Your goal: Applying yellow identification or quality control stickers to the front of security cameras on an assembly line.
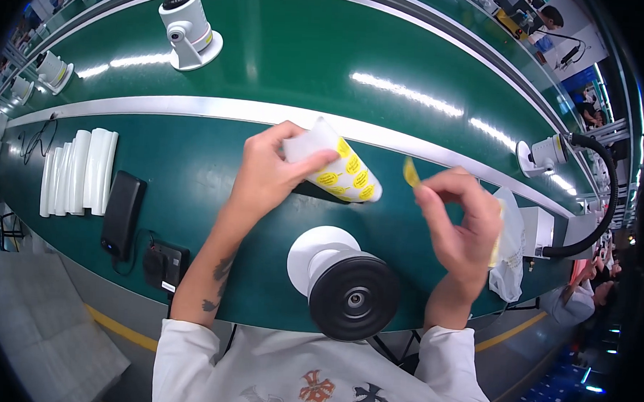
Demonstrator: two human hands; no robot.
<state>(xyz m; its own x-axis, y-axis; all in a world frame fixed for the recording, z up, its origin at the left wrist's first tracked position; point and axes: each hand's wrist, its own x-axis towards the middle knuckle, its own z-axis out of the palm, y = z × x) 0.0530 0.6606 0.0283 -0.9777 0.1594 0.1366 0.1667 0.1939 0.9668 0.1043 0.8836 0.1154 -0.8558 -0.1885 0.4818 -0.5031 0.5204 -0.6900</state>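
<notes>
The left hand (269, 173) clamps its fingers on a white sticker sheet (338, 169), curled and flimsy, best held by its bare edge. The right hand (461, 219) pinches one yellow sticker (411, 171), light and tacky-looking, by its rim.

White long-sleeved top with coloured cross patches, sleeves pushed up, dark tattoos on left forearm (212, 275)

Green bench (285, 61) with cameras (191, 30)
</notes>
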